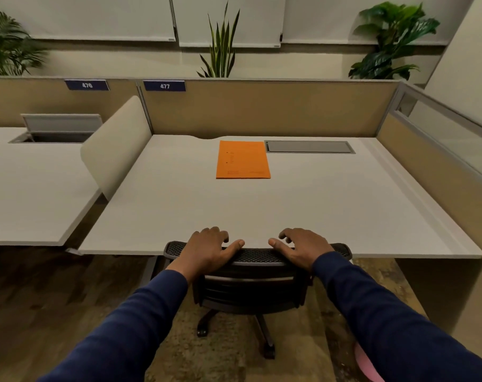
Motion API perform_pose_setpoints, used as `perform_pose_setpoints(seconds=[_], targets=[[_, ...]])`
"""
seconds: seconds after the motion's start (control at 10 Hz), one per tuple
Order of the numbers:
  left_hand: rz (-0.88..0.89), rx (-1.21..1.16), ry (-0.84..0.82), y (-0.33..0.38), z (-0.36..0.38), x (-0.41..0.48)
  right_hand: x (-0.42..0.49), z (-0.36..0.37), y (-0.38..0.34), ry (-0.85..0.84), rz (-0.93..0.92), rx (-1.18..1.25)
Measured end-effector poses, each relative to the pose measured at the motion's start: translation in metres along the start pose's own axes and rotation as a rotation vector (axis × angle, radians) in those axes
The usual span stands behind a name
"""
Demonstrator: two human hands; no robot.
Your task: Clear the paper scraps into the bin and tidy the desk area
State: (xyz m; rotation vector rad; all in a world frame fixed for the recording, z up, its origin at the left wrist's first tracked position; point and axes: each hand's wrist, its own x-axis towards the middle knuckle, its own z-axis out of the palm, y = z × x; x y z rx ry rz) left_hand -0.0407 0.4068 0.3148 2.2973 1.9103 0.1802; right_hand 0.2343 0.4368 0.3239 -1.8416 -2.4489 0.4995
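A black mesh office chair stands tucked against the front edge of the white desk. My left hand grips the top of the chair's backrest on its left side, fingers curled over the rim. My right hand grips the same rim on the right. An orange folder lies flat at the back middle of the desk. No paper scraps or bin show in view.
A grey cable hatch sits closed beside the folder. Tan partition panels enclose the desk at the back and right. A curved divider separates the neighbouring desk, whose hatch stands open. A pink object shows at lower right.
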Motion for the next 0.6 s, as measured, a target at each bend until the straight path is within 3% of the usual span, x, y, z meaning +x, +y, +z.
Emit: perform_pose_setpoints(seconds=[0.2, 0.3, 0.4, 0.6], targets=[[-0.08, -0.006, -0.114, 0.002, -0.008, 0.026, 0.024, -0.008, -0.014, -0.008, 0.006, -0.073], [-0.05, 0.136, -0.018, 0.003, -0.01, 0.036, 0.032, -0.014, -0.024, 0.055, -0.009, -0.129], [-0.058, 0.146, 0.019, 0.002, -0.013, 0.047, 0.041, -0.021, -0.032, 0.165, -0.054, -0.151], [-0.017, 0.186, 0.249, 0.005, -0.052, 0.069, 0.057, -0.066, -0.051, 0.322, -0.118, -0.19]])
